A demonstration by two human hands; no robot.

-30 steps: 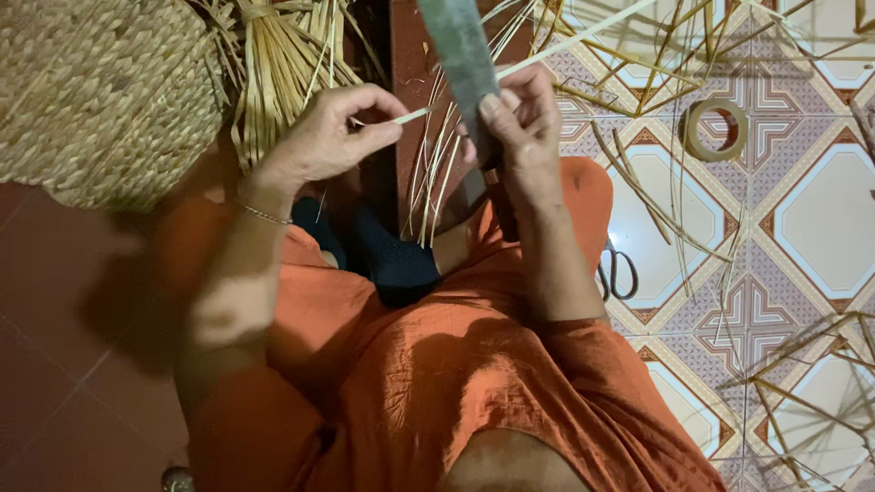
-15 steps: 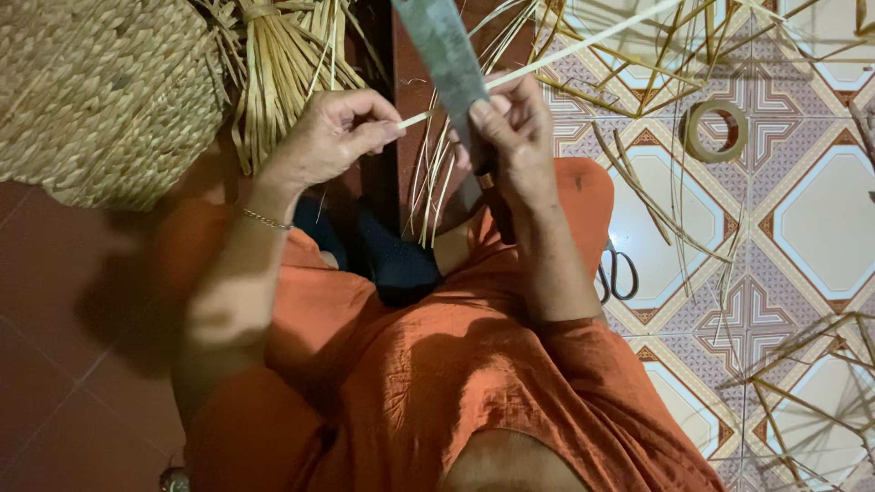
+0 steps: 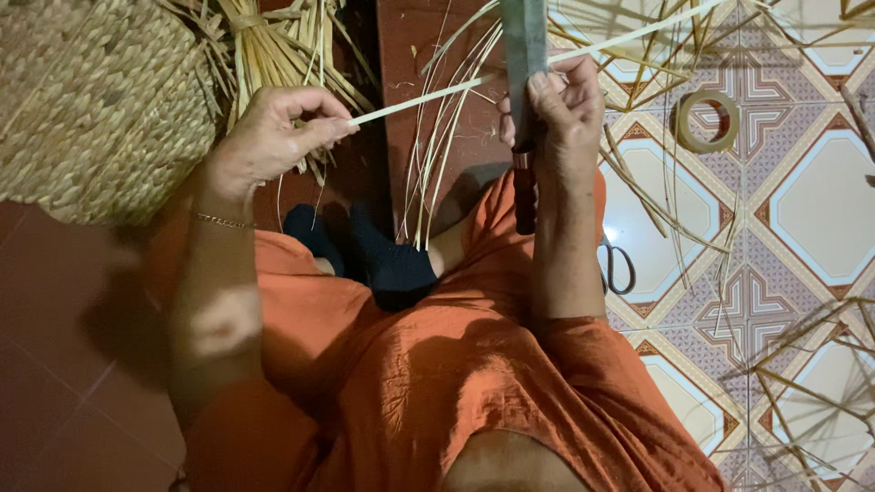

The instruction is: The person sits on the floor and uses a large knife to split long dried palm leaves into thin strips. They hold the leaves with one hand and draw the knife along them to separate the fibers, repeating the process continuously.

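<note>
The woven basket (image 3: 87, 100) is the landmark here, at the far left on the floor. Just to the right of it lies a tied bundle of straw strips (image 3: 273, 46). Further right of the basket, the person's left hand (image 3: 273, 137) has its fingers (image 3: 330, 128) pinched together on the end of a long pale strip (image 3: 428, 98). Well to the right of the basket, the right hand (image 3: 561, 114) is clamped around the handle of a broad knife (image 3: 525, 41), blade pointing away, and the strip crosses the blade. To do this well, I think the left hand should keep the strip taut and the blade steady, at a shallow angle.
</note>
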